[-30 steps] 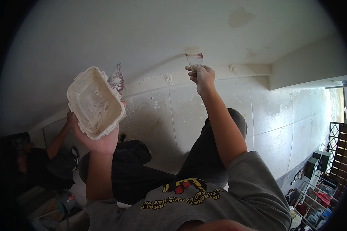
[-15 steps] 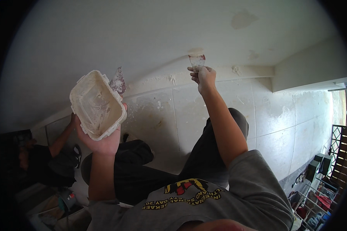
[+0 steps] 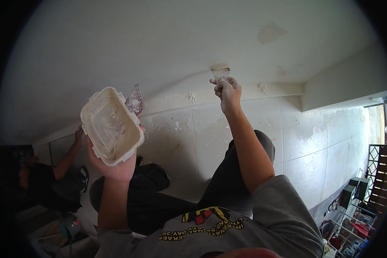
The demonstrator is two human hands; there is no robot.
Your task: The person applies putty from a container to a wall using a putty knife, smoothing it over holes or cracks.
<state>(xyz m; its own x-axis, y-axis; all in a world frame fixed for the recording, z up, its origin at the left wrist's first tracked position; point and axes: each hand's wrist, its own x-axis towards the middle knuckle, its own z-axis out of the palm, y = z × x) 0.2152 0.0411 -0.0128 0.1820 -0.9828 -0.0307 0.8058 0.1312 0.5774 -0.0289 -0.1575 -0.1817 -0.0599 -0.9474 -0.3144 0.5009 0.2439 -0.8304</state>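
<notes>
My left hand [image 3: 114, 169] holds up a white plastic tub [image 3: 135, 144] from below, its open mouth toward me and whitish filler smeared inside. Beside its far right rim sticks out a second scraper blade [image 3: 134, 101], caked with white; its handle is hidden behind the tub. In my right hand [image 3: 230, 93] is a putty knife [image 3: 220, 72], the fingers closed round its lower part. The blade's reddish-brown edge meets the pale wall [image 3: 172, 47] at a small beige patch of filler [image 3: 219, 66].
Below the wall runs a ledge [image 3: 283, 89] with lumps of filler. Large floor tiles [image 3: 303, 133] carry white smears. At left another person [image 3: 51, 176] crouches, a hand near the wall. A rack with cloths [image 3: 352, 232] and a slatted wooden gate [image 3: 380, 176] are at right.
The view has tilted, so everything sits a little lower. My right hand has pushed the putty knife slightly up the wall, covering more of the beige patch. The tub stays in my left hand.
</notes>
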